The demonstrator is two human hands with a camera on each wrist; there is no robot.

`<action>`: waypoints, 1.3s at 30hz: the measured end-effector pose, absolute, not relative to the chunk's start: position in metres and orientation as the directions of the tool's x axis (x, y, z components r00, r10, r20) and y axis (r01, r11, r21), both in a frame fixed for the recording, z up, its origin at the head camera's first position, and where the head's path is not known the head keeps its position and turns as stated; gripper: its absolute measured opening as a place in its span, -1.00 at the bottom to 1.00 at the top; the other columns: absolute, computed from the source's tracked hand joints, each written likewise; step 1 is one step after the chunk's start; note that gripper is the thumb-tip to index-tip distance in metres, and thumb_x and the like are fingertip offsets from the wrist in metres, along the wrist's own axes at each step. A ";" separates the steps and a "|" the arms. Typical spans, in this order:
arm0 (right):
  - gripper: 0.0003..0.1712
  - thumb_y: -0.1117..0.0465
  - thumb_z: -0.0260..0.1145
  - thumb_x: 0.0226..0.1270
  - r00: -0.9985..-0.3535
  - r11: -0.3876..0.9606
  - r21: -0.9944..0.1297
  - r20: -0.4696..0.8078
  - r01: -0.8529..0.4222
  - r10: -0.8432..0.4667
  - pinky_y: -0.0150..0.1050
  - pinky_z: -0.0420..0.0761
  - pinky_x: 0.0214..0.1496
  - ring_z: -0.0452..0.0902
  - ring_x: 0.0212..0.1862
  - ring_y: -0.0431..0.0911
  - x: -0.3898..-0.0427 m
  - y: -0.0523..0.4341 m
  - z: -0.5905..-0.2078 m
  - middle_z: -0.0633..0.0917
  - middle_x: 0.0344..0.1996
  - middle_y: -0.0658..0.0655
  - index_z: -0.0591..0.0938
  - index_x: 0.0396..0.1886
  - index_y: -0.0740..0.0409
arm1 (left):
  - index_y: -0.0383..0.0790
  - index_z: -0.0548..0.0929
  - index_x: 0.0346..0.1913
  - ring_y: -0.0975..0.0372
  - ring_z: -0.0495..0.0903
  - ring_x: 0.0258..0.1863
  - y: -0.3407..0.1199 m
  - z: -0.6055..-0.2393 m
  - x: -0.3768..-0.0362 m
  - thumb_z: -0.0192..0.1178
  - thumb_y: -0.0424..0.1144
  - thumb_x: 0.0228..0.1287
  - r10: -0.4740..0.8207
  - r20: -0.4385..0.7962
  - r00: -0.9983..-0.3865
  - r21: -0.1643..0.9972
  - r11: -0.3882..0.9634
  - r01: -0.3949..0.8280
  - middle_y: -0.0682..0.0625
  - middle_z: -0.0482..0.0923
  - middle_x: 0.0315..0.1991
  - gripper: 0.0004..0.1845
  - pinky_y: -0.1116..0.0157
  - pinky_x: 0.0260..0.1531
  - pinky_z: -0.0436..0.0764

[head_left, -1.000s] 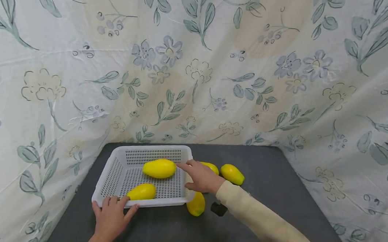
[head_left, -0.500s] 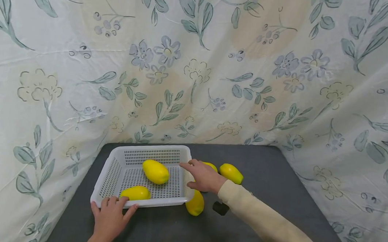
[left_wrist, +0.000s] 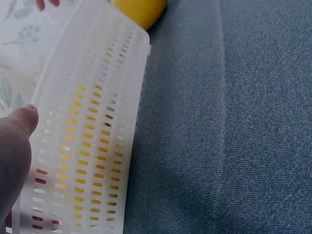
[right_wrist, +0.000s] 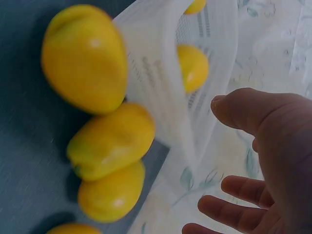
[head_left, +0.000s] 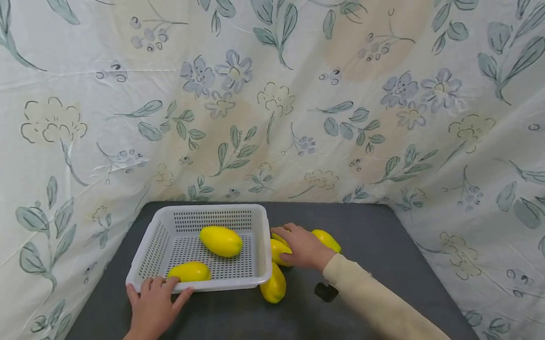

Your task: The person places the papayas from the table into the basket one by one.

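A: The right hand (head_left: 305, 246) had its thumb and fingers apart, and we saw nothing in its hold. The left hand (head_left: 156, 305) gripped the basket's near rim, thumb outside, fingers over the top.

B: What did we see around them?

A: A floral curtain (head_left: 278, 62) rose behind the dark table (head_left: 227, 327). Towards the table's left stood a white slotted plastic basket (head_left: 225, 285).

B: Why hold that rim?

A: We judged it was for steadying; so light a basket could slide if knocked. Papayas close along its right wall probably made for a short reach.

B: How did the papayas point?

A: Inside, the middle papaya (head_left: 221, 241) ran left to right, its right end slanting nearer the person; the front papaya (head_left: 189, 271) lay nearly parallel to the near wall. Outside, the papaya by the right hand (head_left: 279, 252) lay crosswise to the right wall, greenish tip away from it. We couldn't tell whether the thumb touched it. The corner papaya (head_left: 273, 287) ran roughly front to back.
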State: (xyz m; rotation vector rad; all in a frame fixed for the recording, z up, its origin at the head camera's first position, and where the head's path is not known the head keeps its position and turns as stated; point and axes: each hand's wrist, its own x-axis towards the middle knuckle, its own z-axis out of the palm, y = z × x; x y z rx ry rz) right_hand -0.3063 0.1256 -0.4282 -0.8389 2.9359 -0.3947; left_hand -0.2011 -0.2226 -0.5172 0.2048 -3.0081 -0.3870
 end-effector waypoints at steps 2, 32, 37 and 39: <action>-0.27 0.12 0.47 0.30 -0.862 0.827 -0.271 0.021 -0.493 -0.507 0.10 0.62 0.27 0.56 0.22 0.13 -0.306 0.140 -0.430 0.54 0.32 0.23 0.45 0.46 0.01 | -0.28 0.66 0.10 -0.39 0.35 0.21 -0.222 -0.518 -0.201 0.29 0.24 0.27 -0.146 0.084 -0.986 0.261 0.958 -0.120 -0.41 0.57 0.03 -0.36 -0.61 0.30 -0.20; -0.22 0.16 0.44 0.32 -0.951 0.910 -0.281 0.036 -0.303 -0.306 0.23 0.62 0.18 0.56 0.21 0.25 -0.301 0.259 -0.442 0.49 0.31 0.40 0.38 0.49 0.17 | -0.30 0.66 0.10 -0.38 0.32 0.19 -0.223 -0.519 -0.200 0.27 0.26 0.27 -0.149 0.085 -0.985 0.246 0.961 -0.124 -0.42 0.56 0.03 -0.33 -0.58 0.30 -0.15; -0.20 0.16 0.45 0.30 -0.954 0.913 -0.283 0.031 -0.294 -0.298 0.24 0.60 0.20 0.56 0.21 0.26 -0.302 0.253 -0.443 0.50 0.30 0.39 0.38 0.49 0.16 | -0.29 0.66 0.09 -0.38 0.32 0.19 -0.223 -0.519 -0.201 0.26 0.27 0.27 -0.142 0.090 -0.986 0.247 0.962 -0.116 -0.41 0.56 0.03 -0.33 -0.59 0.29 -0.17; -0.19 0.15 0.46 0.30 -0.956 0.917 -0.277 0.025 -0.287 -0.291 0.24 0.60 0.22 0.56 0.22 0.25 -0.303 0.251 -0.445 0.50 0.31 0.38 0.37 0.50 0.16 | -0.29 0.66 0.09 -0.39 0.32 0.19 -0.224 -0.519 -0.201 0.27 0.26 0.27 -0.143 0.089 -0.986 0.248 0.962 -0.117 -0.42 0.56 0.03 -0.34 -0.60 0.29 -0.18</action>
